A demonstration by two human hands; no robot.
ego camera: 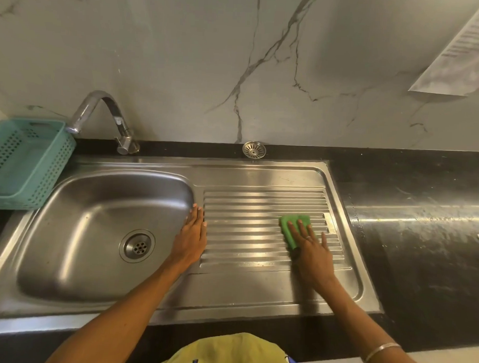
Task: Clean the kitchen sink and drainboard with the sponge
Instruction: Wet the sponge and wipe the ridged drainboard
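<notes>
A stainless steel sink bowl (pixel 91 203) with a round drain (pixel 137 246) lies on the left. The ribbed drainboard (pixel 248 208) is on its right. A green sponge (pixel 294 224) lies flat on the right part of the ribs. My right hand (pixel 312 251) presses on the sponge with straight fingers spread over it. My left hand (pixel 191 234) rests flat with straight fingers on the strip between the bowl and the drainboard.
A curved chrome tap (pixel 105 114) stands behind the bowl. A teal perforated basket (pixel 24 163) sits at the far left. A loose metal strainer (pixel 254 149) lies on the black counter (pixel 422 215) behind the drainboard. A marble-look wall rises behind.
</notes>
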